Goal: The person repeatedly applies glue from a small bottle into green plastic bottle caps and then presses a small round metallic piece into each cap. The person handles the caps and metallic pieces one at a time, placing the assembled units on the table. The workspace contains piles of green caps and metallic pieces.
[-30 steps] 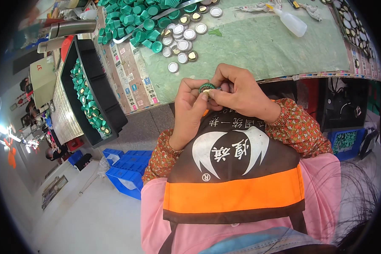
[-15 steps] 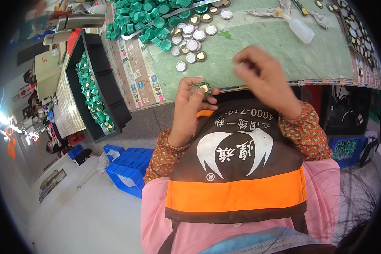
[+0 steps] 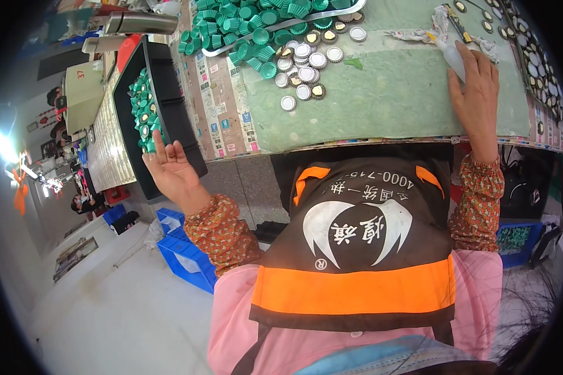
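Note:
My left hand (image 3: pixel 172 172) is palm up at the near end of a long black bin (image 3: pixel 169 94), its fingers spread and nothing visible in it. Green fluted bottle caps (image 3: pixel 145 100) fill much of that bin, some with a pale inner face showing. At the right of the table, my right hand (image 3: pixel 476 94) lies over a white squeeze bottle (image 3: pixel 451 57) with a yellow tip. Thumb and fingers straddle the bottle's body, and the hand hides its wide end. Loose caps with white or yellowish inner faces (image 3: pixel 306 75) lie mid-table, beside a heap of green caps (image 3: pixel 256 25).
A metal tray edge (image 3: pixel 331 14) runs through the green heap. A yellow-and-black tool (image 3: pixel 458 25) and crumpled tissue (image 3: pixel 441 19) are beyond the bottle. More caps sit in a tray (image 3: pixel 535 69) at the far right. Blue crates (image 3: pixel 184 256) stand on the floor.
My left hand has moved left to the bin, and the green cap it held is gone from it. My right hand has moved right and away from me onto the bottle. The view has shifted slightly.

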Available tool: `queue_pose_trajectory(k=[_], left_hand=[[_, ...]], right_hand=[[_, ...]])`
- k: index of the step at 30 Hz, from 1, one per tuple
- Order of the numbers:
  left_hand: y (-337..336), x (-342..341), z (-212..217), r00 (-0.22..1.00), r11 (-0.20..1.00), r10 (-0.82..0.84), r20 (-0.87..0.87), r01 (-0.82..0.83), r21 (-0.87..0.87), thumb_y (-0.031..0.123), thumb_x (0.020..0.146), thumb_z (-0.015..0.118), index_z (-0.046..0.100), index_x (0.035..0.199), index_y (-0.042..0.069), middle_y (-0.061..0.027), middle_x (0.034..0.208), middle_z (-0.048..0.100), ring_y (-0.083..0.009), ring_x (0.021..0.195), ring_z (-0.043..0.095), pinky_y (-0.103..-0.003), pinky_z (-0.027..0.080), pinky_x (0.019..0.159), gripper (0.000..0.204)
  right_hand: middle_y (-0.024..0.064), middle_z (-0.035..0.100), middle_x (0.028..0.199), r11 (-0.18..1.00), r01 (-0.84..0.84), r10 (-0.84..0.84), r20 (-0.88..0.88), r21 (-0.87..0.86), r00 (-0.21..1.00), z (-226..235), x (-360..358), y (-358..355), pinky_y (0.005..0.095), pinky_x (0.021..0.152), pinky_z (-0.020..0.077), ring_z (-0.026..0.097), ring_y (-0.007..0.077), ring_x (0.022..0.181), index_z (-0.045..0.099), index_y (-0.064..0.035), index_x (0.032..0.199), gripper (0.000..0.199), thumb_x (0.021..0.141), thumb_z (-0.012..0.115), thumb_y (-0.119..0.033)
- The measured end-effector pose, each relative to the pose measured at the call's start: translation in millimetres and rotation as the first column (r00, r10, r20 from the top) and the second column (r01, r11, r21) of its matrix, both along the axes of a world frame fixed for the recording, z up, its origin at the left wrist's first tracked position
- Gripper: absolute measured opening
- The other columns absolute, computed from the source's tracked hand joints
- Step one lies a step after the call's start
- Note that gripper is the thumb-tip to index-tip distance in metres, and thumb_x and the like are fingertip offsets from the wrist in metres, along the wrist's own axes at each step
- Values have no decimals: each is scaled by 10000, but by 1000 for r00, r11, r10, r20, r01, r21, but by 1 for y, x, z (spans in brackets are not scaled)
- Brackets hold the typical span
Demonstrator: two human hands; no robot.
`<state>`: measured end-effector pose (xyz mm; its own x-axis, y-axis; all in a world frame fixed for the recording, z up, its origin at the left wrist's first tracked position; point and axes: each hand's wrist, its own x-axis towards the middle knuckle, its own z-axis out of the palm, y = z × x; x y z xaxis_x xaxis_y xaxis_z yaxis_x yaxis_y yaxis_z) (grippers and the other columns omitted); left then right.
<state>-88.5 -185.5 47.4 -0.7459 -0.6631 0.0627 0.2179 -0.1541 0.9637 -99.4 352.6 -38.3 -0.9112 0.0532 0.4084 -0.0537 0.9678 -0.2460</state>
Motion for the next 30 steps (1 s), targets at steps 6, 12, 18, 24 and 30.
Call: queue_pose_trajectory(k=[6,12,18,24,30], left_hand=[[94,-20,-22,876,738,-290,385,461,-494,133,951,653,682,1116,72,-90,1031,680,-169,817,630,-292,529,667,179],[141,-49,-37,904,-169,-105,414,394,-903,150,890,723,721,1074,137,-79,966,640,-300,929,603,-420,472,825,185],[147,-38,-37,911,-79,-325,252,240,-968,90,850,734,722,1062,175,-79,1040,660,-299,952,623,-416,520,803,229],[181,1,-21,725,-109,-610,320,323,-940,1,760,728,722,1065,136,-89,1061,695,-279,936,671,-386,557,755,334],[190,21,-34,536,255,-771,343,754,-606,-59,840,720,599,1201,63,-99,1167,628,-243,987,655,-350,570,805,400]], right_hand=[[143,635,1186,999,-1,0,-28,-47,1000,1,-4,0,440,956,475,577,354,1116,646,-77,1243,366,883,663,-143],[92,726,989,758,44,40,114,-651,993,26,9,-27,332,750,526,676,176,875,634,-43,1213,306,952,664,-199],[11,712,912,227,114,388,197,-967,900,47,20,-83,225,584,452,626,52,785,616,-44,1134,265,975,655,-252],[9,655,863,166,159,612,228,-973,757,48,13,-129,204,503,439,602,45,704,586,-35,1171,335,936,719,-234],[6,604,829,5,292,647,226,-956,728,46,16,-134,191,492,447,560,43,621,577,-23,1142,339,900,759,-177]])
